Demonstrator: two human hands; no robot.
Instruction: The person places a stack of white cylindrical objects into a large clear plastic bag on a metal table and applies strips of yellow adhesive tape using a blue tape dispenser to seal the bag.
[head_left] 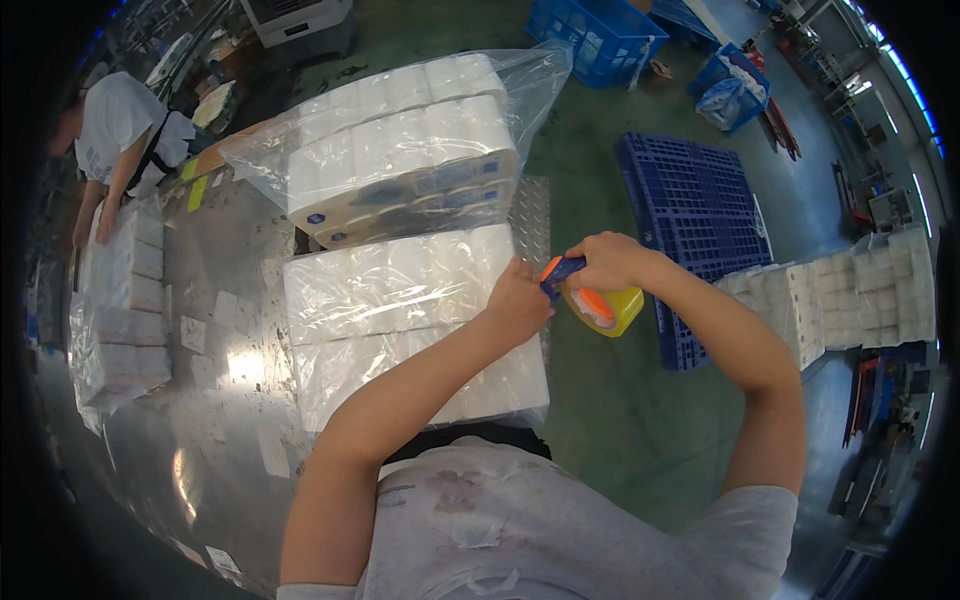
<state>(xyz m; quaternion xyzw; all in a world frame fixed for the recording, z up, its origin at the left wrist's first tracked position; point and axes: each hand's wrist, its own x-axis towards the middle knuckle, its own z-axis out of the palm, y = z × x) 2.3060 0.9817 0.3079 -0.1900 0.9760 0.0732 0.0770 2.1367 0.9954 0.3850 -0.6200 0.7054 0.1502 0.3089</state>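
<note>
My right hand (612, 262) is wrapped round the handle of a tape dispenser (562, 270), blue and orange, with a roll of yellow tape (625, 312) on it. The dispenser's head reaches my left hand (520, 305), whose fingers are closed at the right end of the near pack. What they pinch is hidden. That pack (400, 290) is a block of white paper rolls in a clear plastic bag, lying in front of me. Just beyond it stands another bagged pack of white rolls (400, 140), its clear film flaring out at both ends.
Worn metal table (220, 400) extends to the left. Across it a co-worker (125, 130) has both hands on another wrapped pack (120, 310). To the right are a blue plastic pallet (690, 200) on the green floor, stacked wrapped packs (860, 290) and blue crates (590, 45).
</note>
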